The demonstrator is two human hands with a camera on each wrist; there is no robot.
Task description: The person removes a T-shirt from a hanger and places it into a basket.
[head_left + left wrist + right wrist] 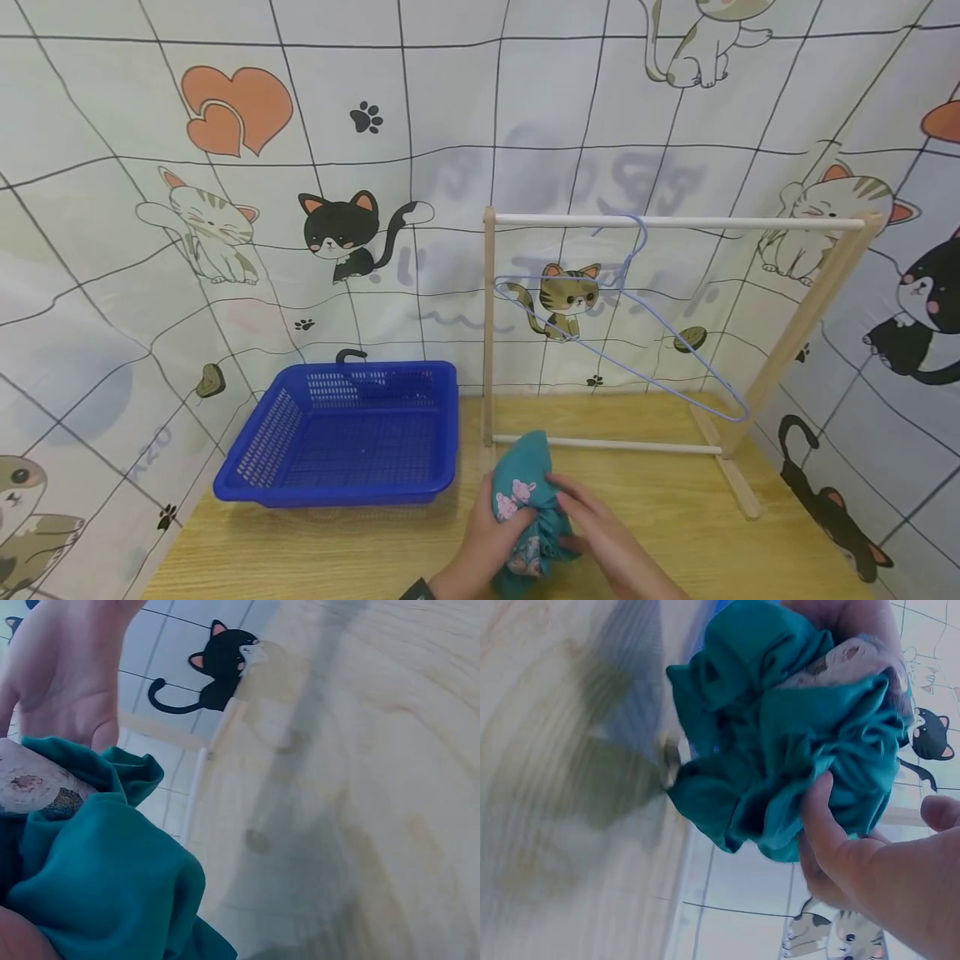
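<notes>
Bunched teal cloth [528,467], printed with pink figures and a paler patterned patch, is held between both hands above the tabletop. My left hand [483,533] grips its left side, with the thumb across the front. On the opposite side, my right hand [600,529] has its fingers against the folds. The right wrist view shows one digit of the right hand [877,862] pressed into the cloth [780,742] and others passing behind it. From the left wrist, the cloth [112,877] appears gathered in loose folds, which hide part of the left hand's fingers.
A blue plastic basket [333,492] stands on the wooden table [360,550] to the left. At the right is a wooden rack [810,321] with a white top rail [720,222], from which a lilac hanger [660,321] hangs. A cat-printed sheet [450,100] covers the walls.
</notes>
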